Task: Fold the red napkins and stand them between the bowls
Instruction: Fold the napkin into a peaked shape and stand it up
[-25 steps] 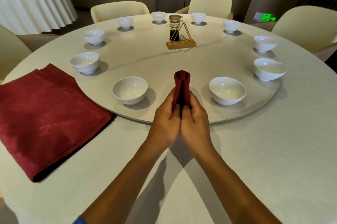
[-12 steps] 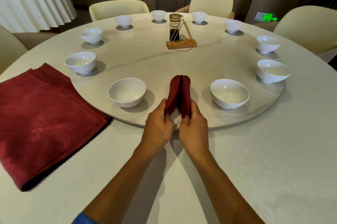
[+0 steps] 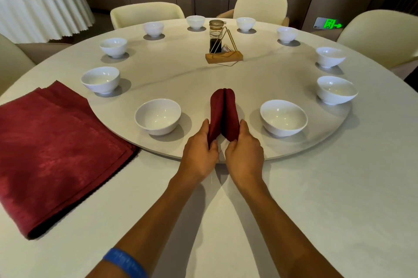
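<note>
One folded dark-red cloth napkin (image 3: 224, 115) stands on the round turntable (image 3: 260, 78) between two white ceramic bowls (image 3: 158, 117); the left hand (image 3: 200, 153) and right hand (image 3: 244, 151) pinch its lower ends; the flat red napkin stack (image 3: 52, 149) remains unfolded, so most gaps seem unfilled.

The near lower ends of the folded red napkin (image 3: 224, 115) are covered by the left hand (image 3: 200, 153) and the right hand (image 3: 245, 153), whose fingertips are out of sight behind the cloth. The stack of red napkins (image 3: 56, 153) at the surface's left edge runs off the frame. The dark bottle (image 3: 216, 37) near the centre is too small to read.
</note>
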`<state>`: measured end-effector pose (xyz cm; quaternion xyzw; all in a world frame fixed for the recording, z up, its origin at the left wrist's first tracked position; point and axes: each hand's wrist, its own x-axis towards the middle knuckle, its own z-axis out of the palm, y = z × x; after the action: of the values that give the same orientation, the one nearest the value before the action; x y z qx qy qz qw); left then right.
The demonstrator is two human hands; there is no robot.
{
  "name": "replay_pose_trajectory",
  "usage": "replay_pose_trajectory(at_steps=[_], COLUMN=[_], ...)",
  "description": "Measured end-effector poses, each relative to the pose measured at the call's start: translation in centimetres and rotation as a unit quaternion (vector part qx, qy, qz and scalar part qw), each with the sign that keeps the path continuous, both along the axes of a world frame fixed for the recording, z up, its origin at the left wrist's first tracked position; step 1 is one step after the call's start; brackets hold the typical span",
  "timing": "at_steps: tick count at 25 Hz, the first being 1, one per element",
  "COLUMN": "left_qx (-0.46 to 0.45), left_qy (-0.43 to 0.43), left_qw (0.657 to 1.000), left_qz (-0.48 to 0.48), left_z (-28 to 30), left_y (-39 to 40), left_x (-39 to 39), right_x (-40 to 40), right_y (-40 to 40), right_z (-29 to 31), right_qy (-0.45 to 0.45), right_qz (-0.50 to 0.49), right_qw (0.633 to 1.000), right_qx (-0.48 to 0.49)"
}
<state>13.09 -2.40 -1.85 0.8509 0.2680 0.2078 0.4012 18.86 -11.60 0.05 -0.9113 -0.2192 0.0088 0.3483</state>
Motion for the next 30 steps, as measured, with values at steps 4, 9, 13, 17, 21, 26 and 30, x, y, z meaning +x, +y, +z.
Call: replay_pose_trajectory(at_steps=[4, 9, 13, 17, 21, 26, 30], left_qx=[-0.013, -0.027, 0.190, 0.238, 0.300, 0.324, 0.332], left_qy=[-0.006, 0.011, -0.084, 0.063, 0.192, 0.116, 0.131], left_qw=[1.000, 1.000, 0.977, 0.957, 0.925, 0.933, 0.931], left_qz=[0.009, 0.005, -0.044, -0.153, -0.128, -0.105, -0.075], left_z=[0.4, 0.7, -1.9, -3.1, -2.5, -3.2, -3.0], left_y=[-0.7, -1.0, -5.0, -6.6, -6.8, -4.4, -1.8], left_x=[0.6, -0.3, -5.0, -4.3, -3.9, -6.1, -8.9], right_x=[0.5, 0.8, -1.3, -1.2, 0.3, 3.0, 5.3], right_y=[-0.2, -1.1, -5.9, -9.7, -12.3, -15.0, -15.9], right_z=[0.0, -1.0, -2.7, -3.2, -2.7, -2.5, -1.5], right_qy=[-0.015, 0.022, 0.024, -0.007, -0.006, -0.041, -0.045], right_qz=[-0.015, 0.022, 0.052, 0.044, 0.020, 0.023, 0.028], right_qw=[1.000, 0.999, 0.998, 0.999, 1.000, 0.998, 0.998], right_qx=[0.013, 0.018, -0.001, -0.016, -0.009, -0.028, -0.047])
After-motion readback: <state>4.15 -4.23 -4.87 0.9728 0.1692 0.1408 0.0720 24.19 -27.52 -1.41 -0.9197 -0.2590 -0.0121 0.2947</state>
